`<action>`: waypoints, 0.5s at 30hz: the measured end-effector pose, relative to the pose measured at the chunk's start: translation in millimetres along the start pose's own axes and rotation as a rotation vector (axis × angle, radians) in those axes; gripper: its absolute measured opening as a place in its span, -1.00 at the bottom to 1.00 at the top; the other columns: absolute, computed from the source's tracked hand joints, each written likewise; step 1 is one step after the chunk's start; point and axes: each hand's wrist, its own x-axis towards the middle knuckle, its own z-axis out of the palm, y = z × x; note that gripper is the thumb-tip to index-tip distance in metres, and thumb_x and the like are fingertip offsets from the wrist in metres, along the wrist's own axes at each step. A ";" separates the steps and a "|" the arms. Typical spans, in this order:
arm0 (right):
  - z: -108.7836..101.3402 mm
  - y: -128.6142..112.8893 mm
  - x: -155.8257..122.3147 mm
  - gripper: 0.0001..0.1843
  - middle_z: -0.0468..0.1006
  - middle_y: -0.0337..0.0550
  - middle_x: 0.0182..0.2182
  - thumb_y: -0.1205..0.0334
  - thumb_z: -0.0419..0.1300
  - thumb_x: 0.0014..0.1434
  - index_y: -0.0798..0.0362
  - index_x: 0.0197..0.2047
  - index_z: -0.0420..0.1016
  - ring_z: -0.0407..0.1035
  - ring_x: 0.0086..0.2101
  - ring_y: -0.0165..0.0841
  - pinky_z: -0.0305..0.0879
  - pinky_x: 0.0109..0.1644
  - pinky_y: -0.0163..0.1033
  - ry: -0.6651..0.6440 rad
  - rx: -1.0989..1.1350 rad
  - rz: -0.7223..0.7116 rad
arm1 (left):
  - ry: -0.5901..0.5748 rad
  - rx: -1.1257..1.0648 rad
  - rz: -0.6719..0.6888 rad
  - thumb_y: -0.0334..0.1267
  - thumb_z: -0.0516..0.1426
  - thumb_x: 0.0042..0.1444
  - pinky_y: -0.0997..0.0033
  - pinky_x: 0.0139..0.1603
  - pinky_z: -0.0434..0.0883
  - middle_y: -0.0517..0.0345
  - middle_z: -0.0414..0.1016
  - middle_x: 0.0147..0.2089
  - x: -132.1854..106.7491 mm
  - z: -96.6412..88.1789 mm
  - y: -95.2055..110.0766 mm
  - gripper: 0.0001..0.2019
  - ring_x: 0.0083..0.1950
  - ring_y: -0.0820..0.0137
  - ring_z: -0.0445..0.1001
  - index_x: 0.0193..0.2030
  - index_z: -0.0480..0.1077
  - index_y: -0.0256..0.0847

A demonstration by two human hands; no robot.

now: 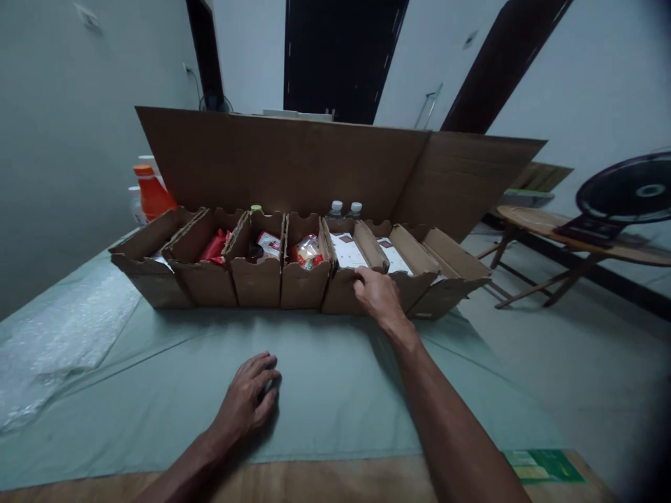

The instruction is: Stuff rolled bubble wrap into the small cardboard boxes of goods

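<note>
Several open cardboard bins (258, 286) stand in a row across the green cloth. My right hand (378, 297) reaches to the bin (340, 290) right of the middle, its fingers curled on the front rim. Inside that bin lies a white printed box or card (346, 250); a similar white one (394, 256) sits in the bin to its right. My left hand (250, 392) rests on the cloth, holding nothing, fingers a little apart. Other bins hold a red packet (214, 248), a red-and-white pack (269, 244) and a clear-and-red food packet (308, 251).
A tall cardboard panel (293, 157) rises behind the bins, with two capped bottles (336, 207) before it. At left are an orange bottle (154, 195) and bubble wrap (63, 342). The cloth (325, 405) covers the table; a fan (629, 192) stands on a wooden table (535, 218) at right.
</note>
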 end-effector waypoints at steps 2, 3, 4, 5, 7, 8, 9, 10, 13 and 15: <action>-5.6 0.9 -23.6 -0.69 0.69 -0.05 -0.33 0.28 0.10 0.21 -0.08 -0.09 0.63 0.55 -0.29 -0.16 0.26 -0.27 -0.22 0.002 -0.032 0.013 | 0.013 -0.021 0.004 -0.36 0.07 0.09 -0.08 0.21 0.48 -0.08 0.57 0.13 -0.2 0.5 -1.9 -0.71 0.24 0.06 0.47 -0.11 0.57 -0.18; -9.3 2.7 -39.6 -0.70 0.69 -0.07 -0.34 0.26 0.10 0.21 -0.09 -0.10 0.63 0.56 -0.30 -0.16 0.26 -0.29 -0.22 -0.002 -0.041 0.015 | 0.019 -0.029 0.001 -0.36 0.07 0.09 -0.08 0.21 0.48 -0.08 0.57 0.13 -0.6 0.9 -3.1 -0.71 0.24 0.06 0.47 -0.12 0.57 -0.18; -13.7 5.2 -57.5 -0.72 0.69 -0.10 -0.36 0.24 0.10 0.21 -0.10 -0.12 0.62 0.56 -0.32 -0.17 0.26 -0.31 -0.22 -0.008 -0.038 0.010 | 0.023 -0.038 -0.002 -0.35 0.07 0.10 -0.08 0.21 0.48 -0.08 0.57 0.13 -1.2 1.3 -4.3 -0.71 0.24 0.07 0.47 -0.12 0.58 -0.18; -18.8 8.3 -76.8 -0.73 0.69 -0.13 -0.38 0.22 0.09 0.22 -0.11 -0.14 0.61 0.56 -0.35 -0.18 0.26 -0.33 -0.23 -0.012 -0.022 -0.003 | 0.027 -0.047 -0.013 -0.34 0.07 0.11 -0.07 0.21 0.48 -0.08 0.57 0.13 -2.0 1.5 -5.5 -0.71 0.24 0.07 0.47 -0.12 0.58 -0.18; -30.9 16.5 -117.1 -0.76 0.68 -0.20 -0.40 0.18 0.08 0.22 -0.12 -0.19 0.59 0.55 -0.42 -0.21 0.28 -0.38 -0.22 0.003 0.038 -0.063 | 0.046 -0.073 -0.044 -0.31 0.07 0.13 -0.06 0.21 0.48 -0.10 0.55 0.15 -3.8 1.2 -6.9 -0.70 0.23 0.08 0.48 -0.08 0.57 -0.19; -37.8 21.7 -137.2 -0.77 0.68 -0.23 -0.41 0.17 0.08 0.22 -0.13 -0.22 0.57 0.53 -0.46 -0.22 0.30 -0.40 -0.22 0.025 0.073 -0.109 | 0.063 -0.091 -0.061 -0.29 0.07 0.14 -0.06 0.21 0.48 -0.12 0.54 0.16 -4.6 0.3 -6.7 -0.69 0.23 0.08 0.49 -0.05 0.56 -0.20; -45.2 27.7 -156.8 -0.80 0.67 -0.26 -0.42 0.17 0.09 0.20 -0.14 -0.24 0.56 0.52 -0.48 -0.23 0.32 -0.41 -0.21 0.057 0.104 -0.160 | 0.078 -0.113 -0.079 -0.27 0.07 0.16 -0.06 0.22 0.48 -0.14 0.52 0.19 -5.0 -1.3 -5.6 -0.67 0.23 0.09 0.49 0.00 0.55 -0.22; -52.8 34.9 -175.9 -0.82 0.67 -0.28 -0.41 0.19 0.11 0.17 -0.16 -0.25 0.55 0.52 -0.48 -0.24 0.35 -0.42 -0.21 0.089 0.126 -0.212 | 0.090 -0.139 -0.094 -0.25 0.07 0.17 -0.06 0.23 0.47 -0.16 0.49 0.21 -4.8 -3.7 -3.3 -0.65 0.24 0.08 0.48 0.05 0.52 -0.23; -73.6 63.8 -227.9 -0.68 0.69 -0.33 -0.36 0.30 0.17 0.05 -0.25 -0.13 0.53 0.57 -0.43 -0.23 0.46 -0.38 -0.20 0.150 0.178 -0.367 | 0.081 -0.233 -0.124 -0.19 0.09 0.21 -0.10 0.29 0.40 -0.20 0.39 0.31 0.2 -15.7 11.1 -0.53 0.33 0.04 0.38 0.25 0.38 -0.23; -83.1 86.5 -255.9 -0.53 0.70 -0.34 -0.34 0.33 0.20 0.00 -0.30 -0.03 0.52 0.59 -0.42 -0.23 0.50 -0.40 -0.22 0.154 0.218 -0.424 | 0.033 -0.300 -0.136 -0.12 0.11 0.23 -0.15 0.34 0.33 -0.20 0.29 0.39 6.0 -26.3 26.1 -0.41 0.39 0.01 0.31 0.38 0.21 -0.20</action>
